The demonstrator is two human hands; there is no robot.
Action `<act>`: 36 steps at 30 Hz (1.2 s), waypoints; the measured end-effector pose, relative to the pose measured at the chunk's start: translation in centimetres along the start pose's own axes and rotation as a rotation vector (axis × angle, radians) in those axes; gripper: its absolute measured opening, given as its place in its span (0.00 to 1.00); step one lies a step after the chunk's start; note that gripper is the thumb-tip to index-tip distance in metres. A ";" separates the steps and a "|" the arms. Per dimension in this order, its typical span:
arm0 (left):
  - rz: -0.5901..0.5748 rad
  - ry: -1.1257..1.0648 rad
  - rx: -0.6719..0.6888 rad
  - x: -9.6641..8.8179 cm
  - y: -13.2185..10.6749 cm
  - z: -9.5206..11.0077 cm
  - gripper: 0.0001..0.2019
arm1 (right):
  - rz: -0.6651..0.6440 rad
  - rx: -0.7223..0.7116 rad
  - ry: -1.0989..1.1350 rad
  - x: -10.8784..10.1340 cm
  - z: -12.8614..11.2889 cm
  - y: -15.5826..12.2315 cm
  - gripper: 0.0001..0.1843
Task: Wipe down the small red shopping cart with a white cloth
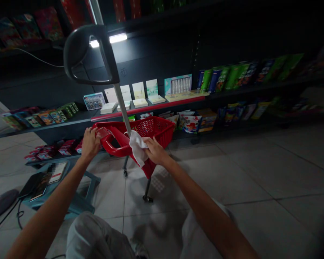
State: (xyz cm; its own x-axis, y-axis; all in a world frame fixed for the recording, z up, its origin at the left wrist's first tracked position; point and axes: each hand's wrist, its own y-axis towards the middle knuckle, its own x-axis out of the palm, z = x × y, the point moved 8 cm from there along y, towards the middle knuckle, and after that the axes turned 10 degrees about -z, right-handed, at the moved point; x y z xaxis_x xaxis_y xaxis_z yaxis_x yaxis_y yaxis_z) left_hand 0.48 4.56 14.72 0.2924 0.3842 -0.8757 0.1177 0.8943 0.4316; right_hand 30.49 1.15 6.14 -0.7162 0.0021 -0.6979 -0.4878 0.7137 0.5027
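A small red shopping cart [162, 135] on caster legs stands in front of me, with a grey metal pole rising through it to a dark loop-shaped piece [112, 57]. My left hand [90, 144] grips the left end of the cart's red handle [118, 151], its fingers curled over the rim. In my right hand [155, 151] is a white cloth [137, 145], pinched between thumb and fingers. The cloth lies against the right side of the handle near the pole's base and drapes down over the red plastic.
Behind the cart runs a dark shelf [148, 108] with booklets, boxes and snack bags. At lower left a blue-green stool [78, 199] carries a phone-like dark item and a notebook [58, 172]. A cable hangs beside it. Grey floor tiles [248, 169] stretch to the right.
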 end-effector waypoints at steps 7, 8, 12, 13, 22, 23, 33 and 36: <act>0.258 0.026 0.477 0.7 -10.4 11.0 0.14 | -0.037 0.072 -0.066 2.6 1.6 1.9 0.20; 0.190 0.040 0.583 1.3 -10.6 12.9 0.14 | -0.036 0.067 -0.074 3.0 1.7 1.9 0.21; -0.002 0.103 0.682 2.6 -8.3 17.7 0.18 | -0.046 0.095 -0.107 4.1 2.3 1.6 0.24; -0.023 0.124 0.651 2.9 -7.3 18.2 0.19 | -0.048 0.117 -0.113 4.1 2.5 1.4 0.24; -0.271 0.363 0.345 7.8 -4.4 17.1 0.21 | -0.066 0.267 -0.162 3.1 5.7 0.0 0.27; -0.294 0.379 0.307 8.2 -4.3 16.8 0.22 | -0.070 0.268 -0.153 3.0 6.0 -0.1 0.27; -0.738 0.447 0.235 10.6 -1.1 14.0 0.31 | 0.269 0.444 0.233 -1.3 9.4 -1.9 0.18; -0.788 0.429 0.280 11.1 -0.8 14.0 0.31 | 0.519 0.526 0.321 -3.4 11.7 -3.1 0.18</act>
State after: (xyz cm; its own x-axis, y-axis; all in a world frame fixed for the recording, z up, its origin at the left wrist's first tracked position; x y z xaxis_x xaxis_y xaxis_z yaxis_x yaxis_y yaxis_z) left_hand 16.90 4.92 7.72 -0.3367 -0.2070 -0.9186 0.3733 0.8663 -0.3320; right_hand 40.28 7.11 0.96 -0.9346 0.2793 -0.2204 0.1881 0.9136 0.3604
